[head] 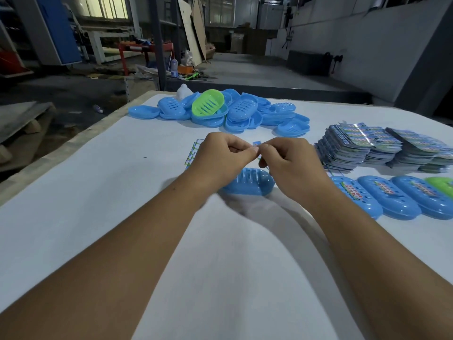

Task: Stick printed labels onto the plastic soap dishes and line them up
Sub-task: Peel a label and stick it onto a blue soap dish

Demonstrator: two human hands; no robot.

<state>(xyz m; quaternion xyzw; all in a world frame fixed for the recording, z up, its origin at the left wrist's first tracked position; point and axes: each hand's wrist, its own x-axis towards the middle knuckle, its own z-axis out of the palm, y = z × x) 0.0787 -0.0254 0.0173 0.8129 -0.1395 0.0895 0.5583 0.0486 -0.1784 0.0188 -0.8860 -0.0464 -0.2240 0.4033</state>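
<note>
My left hand (221,157) and my right hand (291,163) meet above the table, both pinching a small printed label (257,144) between fingertips. Only its edges show. Directly beneath them lies a blue soap dish (252,184), upside down with its slotted base up and no label on it. A label sheet (193,153) peeks out left of my left hand. At the right, three blue dishes (389,200) with labels stuck on stand side by side in a row, followed by a green one (441,186) at the frame's edge.
A heap of loose blue soap dishes (242,114) with one green dish (208,103) on top lies at the far side of the white table (98,192). Stacks of printed label sheets (375,146) fill the far right. The table's left edge drops to the workshop floor.
</note>
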